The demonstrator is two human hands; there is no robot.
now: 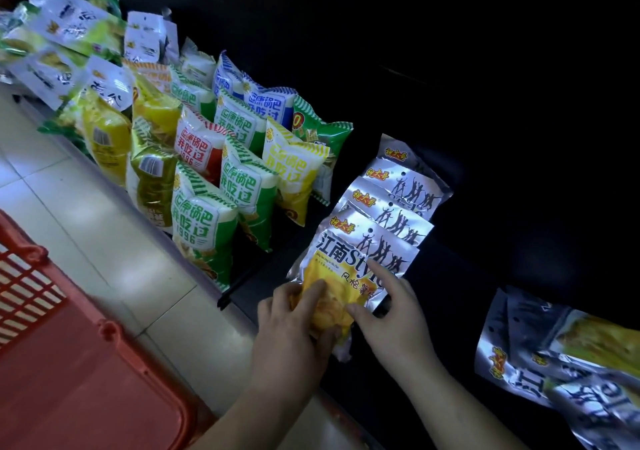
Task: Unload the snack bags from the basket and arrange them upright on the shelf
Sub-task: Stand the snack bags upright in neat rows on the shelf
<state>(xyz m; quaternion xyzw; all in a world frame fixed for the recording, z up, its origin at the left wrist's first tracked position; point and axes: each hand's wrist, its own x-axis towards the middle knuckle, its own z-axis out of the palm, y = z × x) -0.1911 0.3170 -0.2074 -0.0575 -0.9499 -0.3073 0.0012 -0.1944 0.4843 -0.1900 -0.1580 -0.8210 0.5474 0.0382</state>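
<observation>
Head view — bag (349, 259) upright at shelf's (460, 293) front edge, top leaning rearward; left hand (294, 332) grips it, right hand (391, 311) presses it, fingers spread.

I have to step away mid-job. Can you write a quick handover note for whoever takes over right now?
Left hand grips the front silver bag low down; right hand presses on its face.
Three silver bags stand in a row behind it on the shelf.
Other silver bags lie flat to the right, still to stand up.
Red basket at left; contents out of view.
</observation>
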